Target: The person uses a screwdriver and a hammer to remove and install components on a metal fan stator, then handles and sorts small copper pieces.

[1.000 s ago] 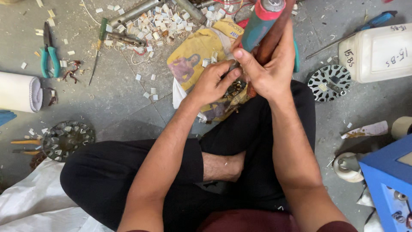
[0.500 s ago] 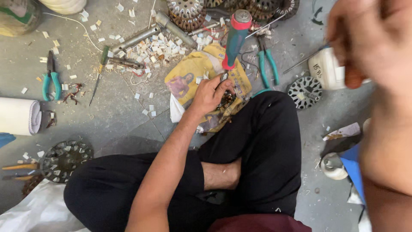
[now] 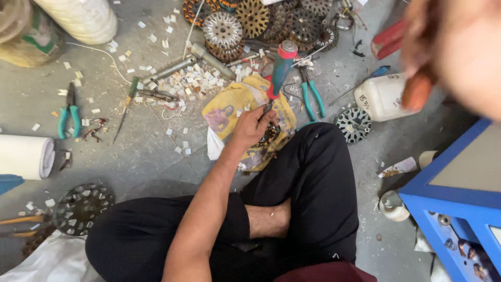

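Head view: a seated person is working cross-legged on a grey concrete floor (image 3: 130, 156).

The left hand (image 3: 253, 125) is gripping the dark shaft end of a screwdriver (image 3: 279, 70) with a teal-and-red handle, standing tilted over a crumpled yellow printed sheet (image 3: 229, 107) and a wound metal part, mostly hidden. The right hand (image 3: 454, 47), blurred close to the camera, is lifting away at upper right; whether its fingers are holding anything cannot be told. Half a second ago it was hanging lower at the frame's edge. Slotted round stator plates (image 3: 223, 31) and teal-handled pliers (image 3: 312, 96) are lying nearby.
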